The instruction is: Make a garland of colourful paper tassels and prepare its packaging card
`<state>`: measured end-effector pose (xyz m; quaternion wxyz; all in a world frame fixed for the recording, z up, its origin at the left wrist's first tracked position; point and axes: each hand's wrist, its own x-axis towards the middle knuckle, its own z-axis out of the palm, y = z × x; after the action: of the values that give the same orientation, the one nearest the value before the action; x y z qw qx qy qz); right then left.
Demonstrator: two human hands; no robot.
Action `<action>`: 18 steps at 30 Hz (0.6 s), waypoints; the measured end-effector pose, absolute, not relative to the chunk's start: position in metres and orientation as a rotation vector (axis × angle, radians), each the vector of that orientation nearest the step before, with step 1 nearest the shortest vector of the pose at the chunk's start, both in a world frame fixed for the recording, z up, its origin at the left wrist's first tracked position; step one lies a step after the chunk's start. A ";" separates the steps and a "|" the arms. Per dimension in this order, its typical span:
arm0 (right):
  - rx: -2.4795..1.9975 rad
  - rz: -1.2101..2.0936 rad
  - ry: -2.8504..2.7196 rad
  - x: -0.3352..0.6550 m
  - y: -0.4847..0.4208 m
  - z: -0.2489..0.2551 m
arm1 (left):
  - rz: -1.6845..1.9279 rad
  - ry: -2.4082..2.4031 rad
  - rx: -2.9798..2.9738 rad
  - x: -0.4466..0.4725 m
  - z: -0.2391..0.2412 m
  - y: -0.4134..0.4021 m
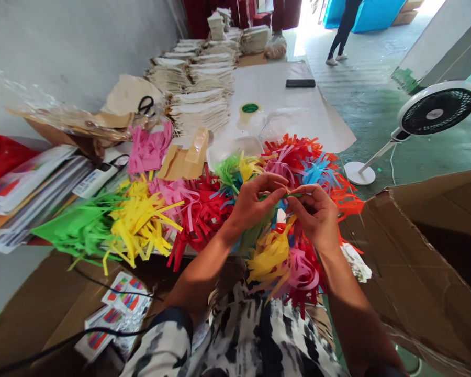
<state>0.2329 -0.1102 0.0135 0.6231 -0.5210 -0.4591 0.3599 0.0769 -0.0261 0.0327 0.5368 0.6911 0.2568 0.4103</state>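
Note:
My left hand [255, 201] and my right hand [316, 214] meet above my lap, fingers pinched on a thin green paper strip [294, 195] held between them. A garland of fringed paper in yellow, pink and red [282, 262] hangs under my hands onto my patterned clothing. More fringed paper bunches lie on the table [275, 89]: green [82, 230], yellow [139, 222], pink [149, 149], red [200, 214] and an orange, blue and red heap [306, 157] behind my hands.
Stacks of cream paper bags [200, 78], scissors [145, 104], a tape roll [249, 109] and a phone [300, 83] lie farther back. A white fan [432, 115] stands on the floor at right, a cardboard box [424, 262] beside me. Another person's legs [341, 31] show far off.

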 end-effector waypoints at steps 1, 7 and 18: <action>-1.196 0.827 -1.061 0.233 -0.110 0.013 | 0.978 0.621 1.615 0.079 0.033 -0.026; -1.233 0.832 -1.077 0.232 -0.110 0.014 | 1.167 0.662 1.705 0.089 0.034 -0.031; -1.189 0.785 -1.057 0.237 -0.107 0.012 | 1.099 0.709 1.947 0.086 0.043 -0.038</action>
<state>0.2370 -0.1075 0.0115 0.6317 -0.5195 -0.4619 0.3431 0.0855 -0.0382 0.0427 0.3876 0.7653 0.2785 0.4318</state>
